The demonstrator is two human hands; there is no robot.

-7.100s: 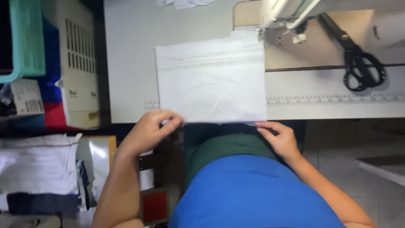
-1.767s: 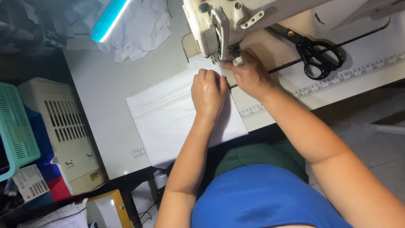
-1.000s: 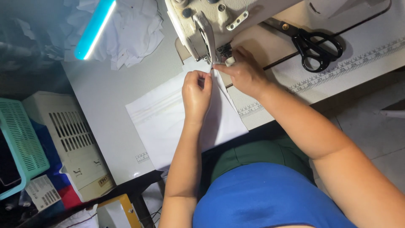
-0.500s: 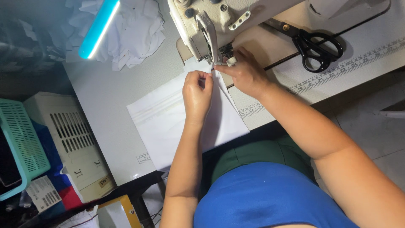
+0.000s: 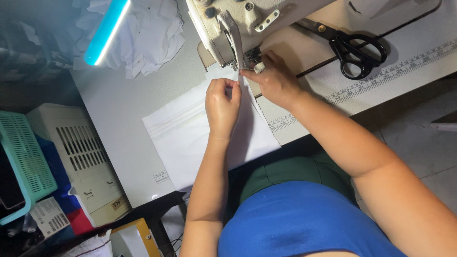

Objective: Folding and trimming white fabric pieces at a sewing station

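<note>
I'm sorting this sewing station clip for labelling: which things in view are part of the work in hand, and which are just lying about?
In use:
- white fabric piece, pinched by the left hand
- sewing machine, with the right hand at its presser foot

Lying about:
- black scissors on the table
- heap of white cloth
- teal basket
- cream slotted box

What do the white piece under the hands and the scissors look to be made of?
White piece: thin woven cloth, matte, by its soft folds and stitched band. Scissors: metal blades, likely steel, with glossy black handles, probably plastic or coated. Both hands pinch the cloth.
</note>
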